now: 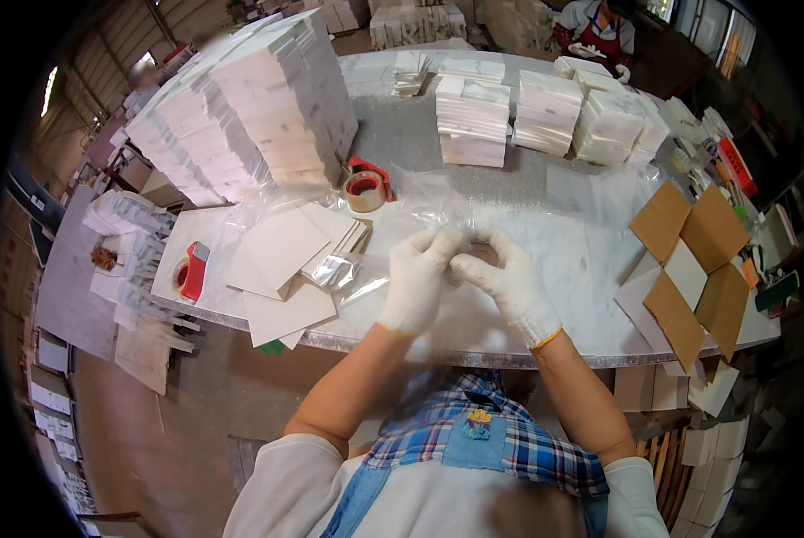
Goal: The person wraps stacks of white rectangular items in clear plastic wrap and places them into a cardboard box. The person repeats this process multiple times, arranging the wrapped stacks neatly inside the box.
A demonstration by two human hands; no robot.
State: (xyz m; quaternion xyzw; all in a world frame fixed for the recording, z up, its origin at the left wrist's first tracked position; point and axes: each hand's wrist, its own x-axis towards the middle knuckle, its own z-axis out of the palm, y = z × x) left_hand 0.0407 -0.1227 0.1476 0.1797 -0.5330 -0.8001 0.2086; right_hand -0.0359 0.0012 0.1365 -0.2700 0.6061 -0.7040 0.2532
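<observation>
Both my hands wear white knitted gloves. In front of me over the table, my left hand (414,280) and my right hand (509,285) come close together, fingers pinched on a crumpled clear plastic bag (427,199). The plastic spreads away from me beyond the fingertips, and its exact edges are hard to make out. Left of my left hand lie several loose white flat sheets (281,244), partly beside more clear plastic. Just beyond them stands a red tape dispenser (366,186) with a roll of brown tape.
Tall stacks of white marble-look tiles (281,99) rise at the back left; shorter tile stacks (473,121) line the back. Another red tape dispenser (192,271) lies at left. An open cardboard box (723,305) sits at right. A co-worker (599,36) is across the table (393,125).
</observation>
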